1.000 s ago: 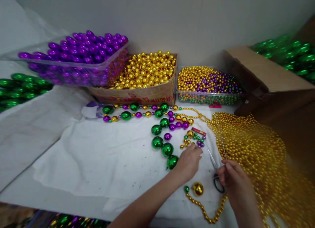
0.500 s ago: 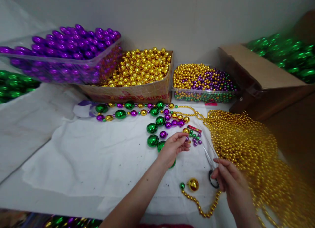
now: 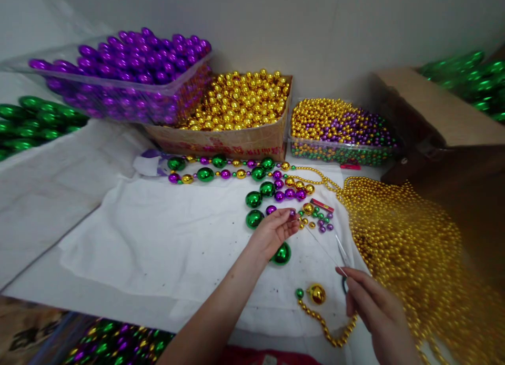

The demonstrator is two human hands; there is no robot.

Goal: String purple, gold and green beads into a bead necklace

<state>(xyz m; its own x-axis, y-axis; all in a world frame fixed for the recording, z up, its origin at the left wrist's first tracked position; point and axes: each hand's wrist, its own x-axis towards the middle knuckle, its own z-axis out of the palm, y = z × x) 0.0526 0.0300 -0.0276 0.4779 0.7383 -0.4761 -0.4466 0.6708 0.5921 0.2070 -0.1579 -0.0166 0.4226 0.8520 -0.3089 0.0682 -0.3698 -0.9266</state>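
Note:
My left hand pinches a small purple bead between thumb and fingertips, over the white cloth. My right hand is closed on a thin pale string, which stretches up and left toward the left fingertips; whether it passes through the bead I cannot tell. Scissors lie partly hidden behind the right hand. Below hangs a strand of gold beads on the cloth, with a green bead at its end. Beside that lies a large gold ball.
A laid-out necklace runs along the back. Loose green balls and small purple beads lie around my left hand. Gold bead strands heap at right. Behind stand a purple-filled tub, a gold-filled carton and a mixed-bead tub.
My left hand has drawn back slightly and turned, so the purple bead shows at its fingertips. My right hand has moved lower, and the string now slants toward the left hand. The view shifted.

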